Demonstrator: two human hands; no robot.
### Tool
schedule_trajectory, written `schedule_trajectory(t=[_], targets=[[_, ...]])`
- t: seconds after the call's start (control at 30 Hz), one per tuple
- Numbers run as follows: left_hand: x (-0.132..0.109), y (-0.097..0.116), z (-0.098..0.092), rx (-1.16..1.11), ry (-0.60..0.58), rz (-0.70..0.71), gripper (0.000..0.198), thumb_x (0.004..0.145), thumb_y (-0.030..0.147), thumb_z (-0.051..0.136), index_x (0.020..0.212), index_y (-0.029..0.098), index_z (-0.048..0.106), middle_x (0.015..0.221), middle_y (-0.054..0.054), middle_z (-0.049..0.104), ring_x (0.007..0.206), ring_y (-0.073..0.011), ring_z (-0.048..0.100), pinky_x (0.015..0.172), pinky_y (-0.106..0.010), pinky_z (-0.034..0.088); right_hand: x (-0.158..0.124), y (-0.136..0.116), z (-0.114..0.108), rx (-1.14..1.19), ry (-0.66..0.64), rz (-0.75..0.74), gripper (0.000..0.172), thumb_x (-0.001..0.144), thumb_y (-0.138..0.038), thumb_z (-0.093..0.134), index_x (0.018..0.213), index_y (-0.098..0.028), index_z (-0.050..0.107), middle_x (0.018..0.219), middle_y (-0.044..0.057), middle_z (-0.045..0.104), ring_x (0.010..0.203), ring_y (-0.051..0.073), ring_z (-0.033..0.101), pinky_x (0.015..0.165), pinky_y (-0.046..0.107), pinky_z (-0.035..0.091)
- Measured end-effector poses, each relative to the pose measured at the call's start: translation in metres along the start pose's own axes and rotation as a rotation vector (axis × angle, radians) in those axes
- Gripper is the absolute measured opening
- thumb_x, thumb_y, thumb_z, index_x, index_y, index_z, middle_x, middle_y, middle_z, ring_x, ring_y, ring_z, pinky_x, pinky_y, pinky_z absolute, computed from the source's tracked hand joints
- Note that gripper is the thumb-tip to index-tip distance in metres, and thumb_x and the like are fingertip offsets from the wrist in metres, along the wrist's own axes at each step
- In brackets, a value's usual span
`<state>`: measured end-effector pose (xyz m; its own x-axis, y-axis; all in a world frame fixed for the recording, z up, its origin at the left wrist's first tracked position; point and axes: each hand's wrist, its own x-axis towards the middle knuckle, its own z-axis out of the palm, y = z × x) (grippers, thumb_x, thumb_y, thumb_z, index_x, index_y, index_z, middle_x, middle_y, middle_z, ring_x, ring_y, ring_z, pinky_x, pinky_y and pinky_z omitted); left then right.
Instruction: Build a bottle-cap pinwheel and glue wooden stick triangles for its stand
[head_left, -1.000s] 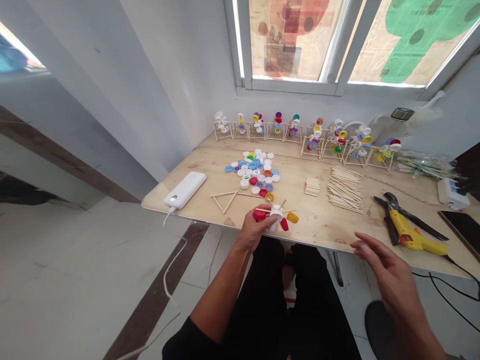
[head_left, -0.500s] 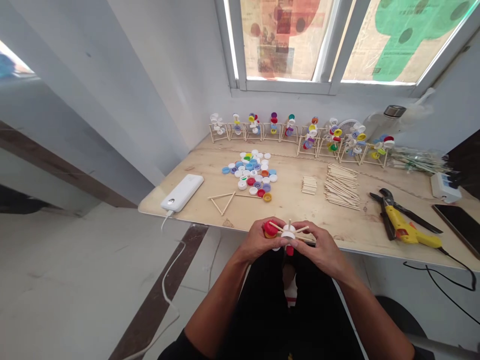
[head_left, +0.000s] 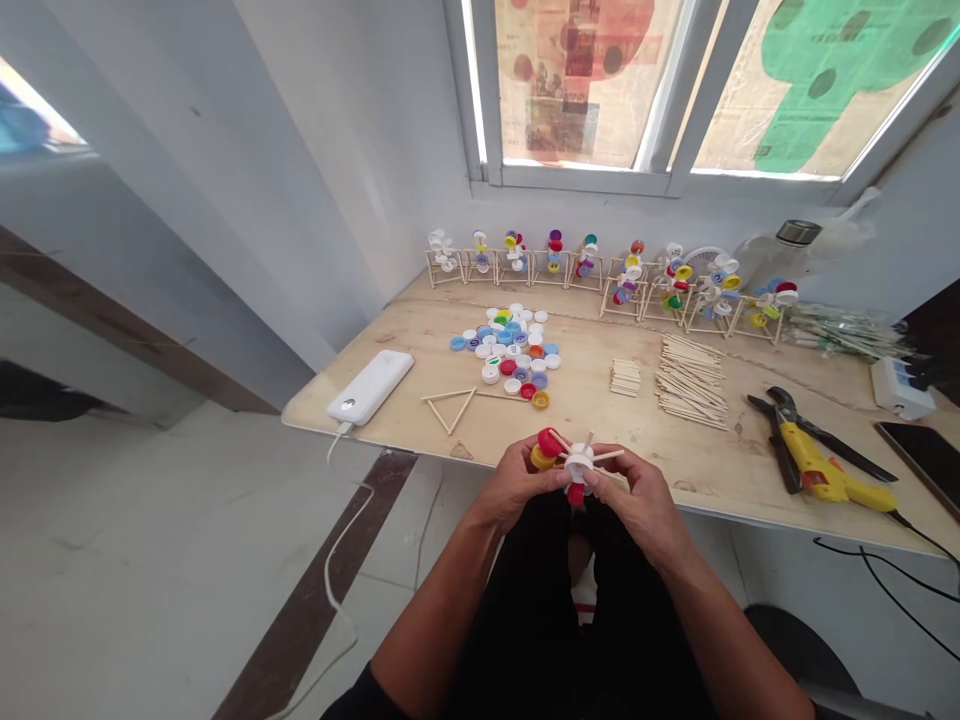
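Between my hands, over my lap at the table's front edge, is a small wheel of bottle caps and wooden sticks. Its white cap hub has several sticks fanning outward, with red and yellow caps on some of them. My left hand is closed on its left side, beside the red cap and the yellow cap. From the right, my right hand pinches the hub's lower rim, and a bare stick points over its fingers. Another red cap hangs below the hub. The fingers partly hide the wheel.
Loose bottle caps lie mid-table, behind a stick triangle. Short sticks and long sticks are piled right of them. A yellow glue gun, pliers and power bank flank these. Finished cap wheels on stands line the wall.
The wheel has turned and tilted in my fingers, so the white hub's open side now shows more. The yellow cap on the left is more visible. My view has shifted slightly.
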<state>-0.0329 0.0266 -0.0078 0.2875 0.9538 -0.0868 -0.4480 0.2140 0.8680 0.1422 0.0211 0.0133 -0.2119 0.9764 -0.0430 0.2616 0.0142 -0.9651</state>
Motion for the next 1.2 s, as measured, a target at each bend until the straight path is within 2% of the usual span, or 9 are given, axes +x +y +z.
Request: schedule_trajectory(t=[0.23, 0.43, 0.6, 0.73, 0.8, 0.87, 0.97, 1.07, 1.2], targets=[[0.005, 0.001, 0.0, -0.049, 0.02, 0.002, 0.038, 0.056, 0.024, 0.082, 0.087, 0.012, 0.065, 0.078, -0.005, 0.067, 0.072, -0.0165, 0.061, 0.07, -0.028, 0.046, 0.003, -0.005, 0.007, 0.036, 0.068, -0.044, 0.038, 0.074, -0.048, 0.065, 0.097, -0.018, 0.064, 0.093, 0.007, 0.069, 0.092, 0.023, 0.062, 0.08, 0.034, 0.047], [0.009, 0.003, 0.001, -0.074, 0.032, 0.021, 0.037, 0.055, 0.025, 0.083, 0.085, 0.013, 0.065, 0.075, -0.003, 0.067, 0.07, -0.0159, 0.061, 0.067, -0.027, 0.045, 0.007, -0.006, 0.009, 0.043, 0.066, -0.084, 0.036, 0.076, -0.046, 0.064, 0.1, -0.019, 0.063, 0.097, 0.007, 0.069, 0.093, 0.023, 0.061, 0.088, 0.038, 0.044], [0.012, 0.007, 0.0, -0.086, 0.087, 0.085, 0.033, 0.057, 0.02, 0.082, 0.085, 0.012, 0.067, 0.079, -0.004, 0.068, 0.074, -0.0158, 0.061, 0.072, -0.027, 0.045, 0.006, -0.002, 0.011, 0.224, 0.099, -0.064, 0.047, 0.079, -0.046, 0.06, 0.119, -0.023, 0.055, 0.12, 0.008, 0.06, 0.109, 0.023, 0.056, 0.094, 0.038, 0.044], [0.015, 0.01, -0.003, -0.155, 0.142, 0.129, 0.03, 0.057, 0.022, 0.082, 0.082, 0.012, 0.069, 0.08, -0.005, 0.069, 0.078, -0.0171, 0.062, 0.078, -0.029, 0.045, -0.001, 0.0, 0.014, 0.35, 0.082, 0.044, 0.053, 0.08, -0.046, 0.06, 0.128, -0.025, 0.049, 0.131, 0.007, 0.053, 0.114, 0.022, 0.054, 0.094, 0.036, 0.044], [0.017, 0.01, -0.003, -0.19, 0.168, 0.152, 0.031, 0.056, 0.023, 0.083, 0.082, 0.013, 0.07, 0.081, -0.004, 0.07, 0.08, -0.017, 0.063, 0.082, -0.03, 0.045, -0.008, -0.001, 0.018, 0.383, 0.015, 0.104, 0.055, 0.08, -0.046, 0.06, 0.13, -0.024, 0.048, 0.127, 0.008, 0.056, 0.101, 0.019, 0.06, 0.085, 0.033, 0.047], [0.018, 0.01, -0.004, -0.207, 0.185, 0.168, 0.031, 0.055, 0.024, 0.083, 0.082, 0.013, 0.07, 0.081, -0.004, 0.07, 0.08, -0.0165, 0.063, 0.083, -0.03, 0.044, -0.015, -0.003, 0.022, 0.384, -0.086, 0.158, 0.053, 0.081, -0.045, 0.059, 0.128, -0.021, 0.05, 0.112, 0.008, 0.063, 0.075, 0.013, 0.062, 0.069, 0.027, 0.047], [0.021, 0.011, -0.004, -0.218, 0.217, 0.185, 0.03, 0.055, 0.023, 0.083, 0.081, 0.014, 0.07, 0.081, -0.004, 0.07, 0.081, -0.0162, 0.063, 0.082, -0.029, 0.044, -0.027, -0.006, 0.025, 0.322, -0.281, 0.22, 0.045, 0.084, -0.046, 0.054, 0.118, -0.016, 0.058, 0.067, 0.0, 0.063, 0.045, 0.006, 0.041, 0.047, 0.022, 0.033], [0.022, 0.011, -0.006, -0.244, 0.24, 0.191, 0.03, 0.056, 0.022, 0.082, 0.083, 0.014, 0.07, 0.085, -0.005, 0.07, 0.082, -0.0167, 0.064, 0.081, -0.029, 0.045, -0.038, -0.006, 0.016, 0.22, -0.357, 0.219, 0.041, 0.087, -0.048, 0.049, 0.105, -0.015, 0.065, 0.047, -0.005, 0.046, 0.043, 0.006, 0.032, 0.045, 0.021, 0.025], [0.022, 0.013, -0.014, -0.298, 0.268, 0.193, 0.029, 0.057, 0.021, 0.082, 0.082, 0.014, 0.07, 0.083, -0.004, 0.069, 0.08, -0.016, 0.063, 0.075, -0.028, 0.047, -0.054, 0.019, -0.021, 0.034, -0.251, 0.19, 0.042, 0.087, -0.051, 0.046, 0.099, -0.017, 0.066, 0.05, -0.005, 0.042, 0.048, 0.009, 0.037, 0.049, 0.023, 0.03]])
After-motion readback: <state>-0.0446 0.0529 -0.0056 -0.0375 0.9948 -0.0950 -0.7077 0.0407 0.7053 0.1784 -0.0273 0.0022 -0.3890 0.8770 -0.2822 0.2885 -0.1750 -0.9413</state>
